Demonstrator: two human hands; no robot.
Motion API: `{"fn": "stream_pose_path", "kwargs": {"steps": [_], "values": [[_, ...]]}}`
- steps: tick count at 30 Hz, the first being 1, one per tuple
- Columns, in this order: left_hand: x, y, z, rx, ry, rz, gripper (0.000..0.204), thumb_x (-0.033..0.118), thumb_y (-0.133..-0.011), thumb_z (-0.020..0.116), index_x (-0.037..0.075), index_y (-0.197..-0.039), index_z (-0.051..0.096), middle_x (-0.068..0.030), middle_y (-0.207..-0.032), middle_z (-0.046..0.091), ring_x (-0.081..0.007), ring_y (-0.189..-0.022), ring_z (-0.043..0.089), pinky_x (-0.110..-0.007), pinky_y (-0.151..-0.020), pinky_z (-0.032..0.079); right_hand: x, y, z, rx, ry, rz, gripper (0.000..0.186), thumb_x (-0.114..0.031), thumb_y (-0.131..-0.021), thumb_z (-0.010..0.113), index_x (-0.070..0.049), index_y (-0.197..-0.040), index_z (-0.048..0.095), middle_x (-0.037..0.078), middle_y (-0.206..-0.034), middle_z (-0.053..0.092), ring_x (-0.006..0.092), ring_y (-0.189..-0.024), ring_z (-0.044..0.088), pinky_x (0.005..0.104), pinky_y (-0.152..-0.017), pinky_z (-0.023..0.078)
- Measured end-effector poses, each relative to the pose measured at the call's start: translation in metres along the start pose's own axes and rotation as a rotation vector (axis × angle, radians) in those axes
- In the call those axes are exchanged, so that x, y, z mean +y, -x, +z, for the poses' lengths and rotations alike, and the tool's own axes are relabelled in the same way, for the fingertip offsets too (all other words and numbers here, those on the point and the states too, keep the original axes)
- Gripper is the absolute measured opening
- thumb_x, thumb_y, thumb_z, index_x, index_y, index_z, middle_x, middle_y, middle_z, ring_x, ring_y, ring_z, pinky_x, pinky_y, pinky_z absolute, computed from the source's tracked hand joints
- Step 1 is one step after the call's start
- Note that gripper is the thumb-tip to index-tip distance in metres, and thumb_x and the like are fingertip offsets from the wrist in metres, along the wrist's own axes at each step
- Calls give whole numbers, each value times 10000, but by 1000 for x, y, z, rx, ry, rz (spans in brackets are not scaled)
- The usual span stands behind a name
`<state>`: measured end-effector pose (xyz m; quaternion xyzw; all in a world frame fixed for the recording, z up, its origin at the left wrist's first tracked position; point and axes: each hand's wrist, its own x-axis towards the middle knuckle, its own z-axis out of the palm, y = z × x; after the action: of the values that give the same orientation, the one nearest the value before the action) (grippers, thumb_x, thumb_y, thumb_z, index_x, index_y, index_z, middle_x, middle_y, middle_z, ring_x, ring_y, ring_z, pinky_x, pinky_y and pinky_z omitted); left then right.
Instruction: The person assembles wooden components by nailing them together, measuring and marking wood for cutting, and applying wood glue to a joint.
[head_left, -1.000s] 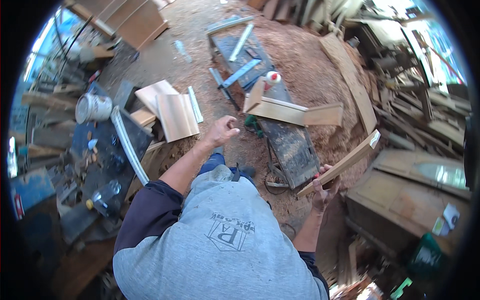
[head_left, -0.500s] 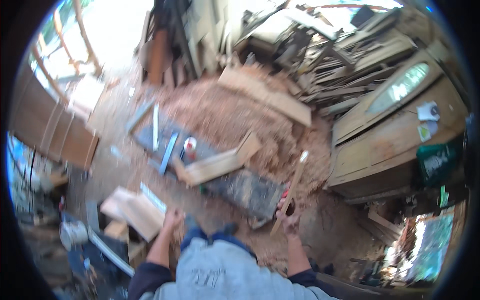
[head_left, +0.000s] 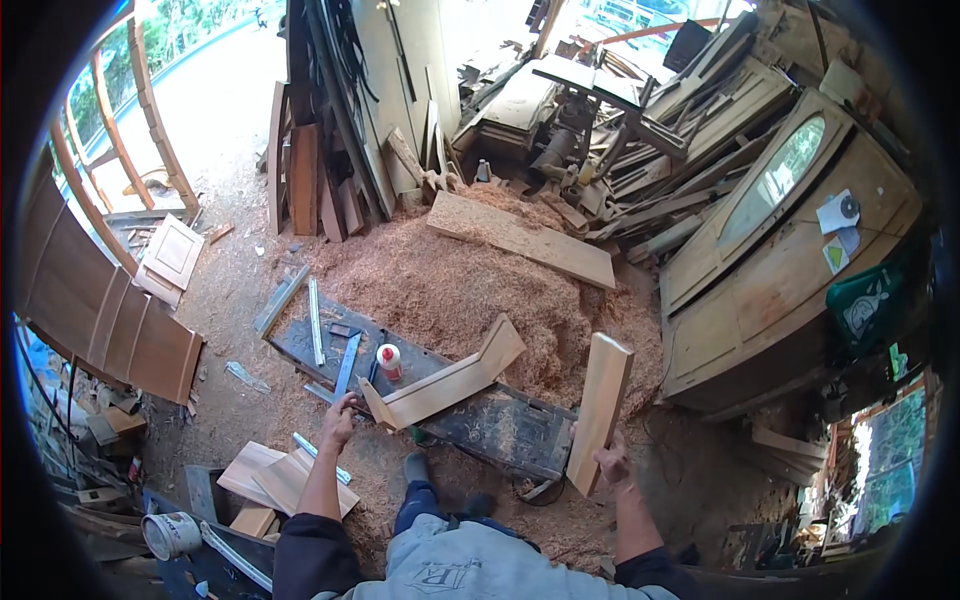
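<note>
A: How are the two arms placed?

B: Both forearms are seen coming up from the lower edge of the frame. The left arm is stretched forward, and the left hand [head_left: 338, 421] is laid at the near edge of the dark workbench [head_left: 500, 430], a little left of the centre. It is set just beside the low end of an angled wooden piece [head_left: 450, 381] that lies on the bench. Whether the fingers are pinching that piece or only resting on it cannot be told.

A: And the right one?

B: The right arm is bent upward at the lower right of the centre. The right hand [head_left: 611, 466] is closed around the lower end of a flat wooden board [head_left: 598, 411], which is held nearly upright, slightly tilted, beside the right end of the bench.

A: What is seen around them?

B: A white glue bottle [head_left: 389, 360] with a red cap is standing on the bench, near the left hand. A big pile of sawdust [head_left: 450, 280] is spread behind the bench. Loose boards [head_left: 280, 480] are lying on the floor at the lower left, near a white paint can [head_left: 172, 534].
</note>
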<state>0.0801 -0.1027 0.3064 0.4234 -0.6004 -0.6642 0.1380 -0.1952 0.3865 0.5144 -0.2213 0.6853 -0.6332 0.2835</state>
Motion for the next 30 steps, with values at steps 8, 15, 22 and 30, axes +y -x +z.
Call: {"fn": "stream_pose_path", "kwargs": {"steps": [8, 15, 22, 30], "values": [[-19, -67, 29, -362, 696, -22, 504, -87, -783, 557, 65, -1263, 574, -64, -1133, 609, -203, -1069, 584, -307, -954, 458, 6, 3, 21, 172, 95, 75, 546, -75, -678, 501, 24, -1211, 559, 134, -1144, 646, 245, -1110, 599, 359, -966, 464], [10, -106, 10, -717, -237, 139, 191, 80, -704, 691, 79, -891, 651, -78, -859, 671, -229, -820, 636, -326, -781, 498, 18, 18, 21, 324, 242, 208, 602, -110, -639, 549, 65, -1216, 533, 153, -1126, 639, 252, -1040, 604, 351, -953, 460], [83, -80, 36, -1001, -452, 91, 248, 43, -668, 686, 82, -897, 600, 4, -793, 617, -130, -787, 582, -282, -766, 466, 30, 36, 43, 477, 186, 334, 549, -110, -647, 630, 61, -1164, 557, 130, -1041, 645, 225, -960, 610, 342, -857, 486], [175, -42, 111, -1235, -159, -115, 299, 28, -815, 698, 14, -1104, 621, 8, -1035, 670, -83, -948, 594, -241, -864, 453, 93, 85, 16, 541, 214, 313, 550, -131, -639, 652, 47, -1152, 563, 119, -1015, 641, 211, -926, 608, 331, -814, 491]]}}
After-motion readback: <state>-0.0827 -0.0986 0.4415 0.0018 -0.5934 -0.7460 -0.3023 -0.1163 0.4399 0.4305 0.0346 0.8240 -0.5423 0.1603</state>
